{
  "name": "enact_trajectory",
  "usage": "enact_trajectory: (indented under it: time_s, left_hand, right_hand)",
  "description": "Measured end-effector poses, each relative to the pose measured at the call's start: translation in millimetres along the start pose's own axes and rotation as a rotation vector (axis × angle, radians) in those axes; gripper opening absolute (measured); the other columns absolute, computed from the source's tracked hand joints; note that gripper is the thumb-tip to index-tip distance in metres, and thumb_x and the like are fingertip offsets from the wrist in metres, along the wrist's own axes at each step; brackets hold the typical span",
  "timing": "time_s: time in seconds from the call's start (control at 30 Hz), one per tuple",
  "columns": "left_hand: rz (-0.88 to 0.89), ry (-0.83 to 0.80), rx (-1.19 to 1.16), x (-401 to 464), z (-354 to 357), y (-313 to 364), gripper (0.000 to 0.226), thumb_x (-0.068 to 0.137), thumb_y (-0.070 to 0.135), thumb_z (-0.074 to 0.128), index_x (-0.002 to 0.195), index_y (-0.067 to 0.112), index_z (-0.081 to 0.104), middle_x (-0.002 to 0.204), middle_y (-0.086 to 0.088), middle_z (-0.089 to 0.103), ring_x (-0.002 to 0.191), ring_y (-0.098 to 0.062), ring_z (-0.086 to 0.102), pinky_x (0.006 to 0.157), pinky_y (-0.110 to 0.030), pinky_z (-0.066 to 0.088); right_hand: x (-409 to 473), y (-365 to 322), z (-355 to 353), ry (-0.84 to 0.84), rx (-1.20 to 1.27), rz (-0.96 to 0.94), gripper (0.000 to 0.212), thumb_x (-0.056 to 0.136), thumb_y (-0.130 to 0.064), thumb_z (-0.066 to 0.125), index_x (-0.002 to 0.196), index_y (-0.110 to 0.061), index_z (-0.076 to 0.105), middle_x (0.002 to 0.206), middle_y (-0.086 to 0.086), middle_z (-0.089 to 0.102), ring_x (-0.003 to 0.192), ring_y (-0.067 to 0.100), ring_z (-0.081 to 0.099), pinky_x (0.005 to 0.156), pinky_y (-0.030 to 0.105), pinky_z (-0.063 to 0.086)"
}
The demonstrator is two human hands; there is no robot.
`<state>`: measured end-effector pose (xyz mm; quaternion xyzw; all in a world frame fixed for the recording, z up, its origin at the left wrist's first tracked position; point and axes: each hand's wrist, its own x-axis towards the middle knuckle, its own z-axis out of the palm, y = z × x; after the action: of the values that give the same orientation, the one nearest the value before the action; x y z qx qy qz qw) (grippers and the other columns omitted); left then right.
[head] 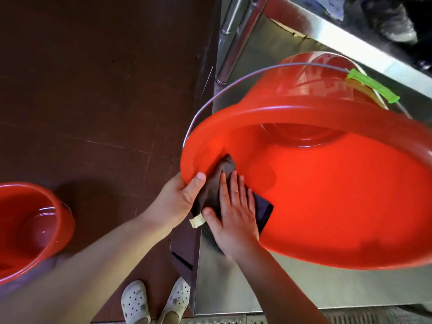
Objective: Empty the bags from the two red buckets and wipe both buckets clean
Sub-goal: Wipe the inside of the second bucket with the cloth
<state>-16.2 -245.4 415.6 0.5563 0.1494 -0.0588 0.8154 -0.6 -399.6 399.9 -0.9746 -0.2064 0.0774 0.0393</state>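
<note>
My right hand [236,211], fingers flat, is pressing a soft dark cloth [216,183] inside the tipped red bucket [327,195], while just beside it my left hand [180,199] is gripping the rim, probably the firmest hold on this light, slick, slightly flexing plastic; the second bucket [30,228] is sitting well off to its left.

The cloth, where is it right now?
In the head view, the cloth lies on the big tilted bucket's near-left inner wall, under the right hand, beside the left hand.
</note>
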Motion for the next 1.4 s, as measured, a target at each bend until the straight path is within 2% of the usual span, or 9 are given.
enact_trajectory:
  time_s: [0.17, 0.33, 0.5, 0.6, 0.7, 0.87, 1.07, 1.17, 1.4]
  left_hand:
    - [0.174, 0.104, 0.310, -2, -7, 26, 0.037, 0.081, 0.060, 0.056, 0.087, 0.024, 0.061, 0.077, 0.012, 0.068, 0.078, -0.004, 0.063, 0.079, -0.035, 0.051]
    - [0.293, 0.284, 0.549, 0, -23, 51, 0.060, 0.068, 0.079, 0.050, 0.091, 0.024, 0.061, 0.081, -0.001, 0.069, 0.079, -0.016, 0.066, 0.075, -0.049, 0.052]
    - [0.199, 0.215, 0.459, -1, -19, 21, 0.043, 0.077, 0.069, 0.055, 0.097, 0.030, 0.057, 0.089, 0.006, 0.067, 0.087, -0.003, 0.064, 0.072, -0.017, 0.051]
    - [0.025, 0.124, 0.194, -7, -1, -9, 0.030, 0.086, 0.044, 0.049, 0.112, 0.030, 0.048, 0.112, 0.003, 0.062, 0.106, -0.009, 0.062, 0.090, -0.030, 0.053]
    - [0.021, 0.225, 0.089, -5, 10, -15, 0.022, 0.093, 0.029, 0.044, 0.114, 0.022, 0.049, 0.111, -0.001, 0.062, 0.098, -0.004, 0.065, 0.084, -0.027, 0.056]
    - [-0.003, 0.301, 0.028, -9, 17, -7, 0.014, 0.097, 0.018, 0.045, 0.104, 0.025, 0.055, 0.107, -0.006, 0.064, 0.099, -0.016, 0.063, 0.082, -0.024, 0.055]
    - [0.030, 0.330, 0.225, -15, 15, 7, 0.011, 0.093, 0.035, 0.054, 0.102, 0.030, 0.057, 0.097, 0.006, 0.066, 0.096, -0.011, 0.062, 0.093, -0.039, 0.048]
    - [0.123, 0.310, 0.467, -18, 16, 27, 0.037, 0.086, 0.050, 0.047, 0.105, 0.019, 0.054, 0.090, -0.006, 0.065, 0.090, -0.026, 0.063, 0.086, -0.051, 0.049]
    - [0.347, 0.381, 0.915, -22, 11, 64, 0.026, 0.090, 0.057, 0.037, 0.081, 0.033, 0.039, 0.061, 0.010, 0.049, 0.059, -0.009, 0.050, 0.053, -0.031, 0.037]
  right_hand:
    - [43, 29, -13, -0.004, 0.000, 0.014, 0.080, 0.082, -0.063, 0.013, 0.150, -0.023, -0.002, 0.159, 0.008, 0.008, 0.147, 0.024, 0.006, 0.118, 0.040, 0.008]
    - [121, 77, -24, -0.032, -0.067, 0.080, 0.068, 0.097, -0.052, 0.029, 0.152, -0.022, 0.002, 0.160, 0.008, 0.004, 0.146, 0.023, 0.006, 0.118, 0.038, 0.006]
    - [153, 98, -27, -0.016, -0.085, 0.112, 0.065, 0.097, -0.051, 0.027, 0.152, -0.024, 0.004, 0.160, 0.006, 0.003, 0.146, 0.023, 0.004, 0.116, 0.039, 0.005]
    - [153, 94, -28, -0.019, -0.067, 0.130, 0.065, 0.097, -0.050, 0.027, 0.152, -0.023, 0.004, 0.160, 0.007, 0.003, 0.146, 0.022, 0.003, 0.117, 0.040, 0.004]
    - [132, 70, -25, -0.009, -0.060, 0.188, 0.067, 0.096, -0.052, 0.024, 0.152, -0.019, 0.006, 0.159, 0.011, 0.007, 0.146, 0.025, 0.007, 0.117, 0.043, 0.005]
    - [39, 23, -11, 0.006, -0.046, -0.060, 0.080, 0.087, -0.061, 0.016, 0.151, -0.013, 0.011, 0.157, 0.017, 0.015, 0.145, 0.032, 0.014, 0.117, 0.050, 0.013]
    - [14, 32, -10, -0.011, -0.045, -0.259, 0.084, 0.086, -0.071, 0.018, 0.149, -0.017, 0.003, 0.158, 0.015, 0.011, 0.146, 0.031, 0.011, 0.116, 0.046, 0.011]
    - [47, 44, -17, -0.021, 0.035, -0.173, 0.081, 0.083, -0.068, 0.015, 0.147, -0.022, -0.004, 0.158, 0.012, 0.010, 0.145, 0.029, 0.013, 0.118, 0.042, 0.010]
    - [142, 104, -31, -0.035, -0.072, 0.045, 0.067, 0.097, -0.051, 0.028, 0.152, -0.022, 0.005, 0.160, 0.009, 0.004, 0.146, 0.025, 0.006, 0.117, 0.039, 0.008]
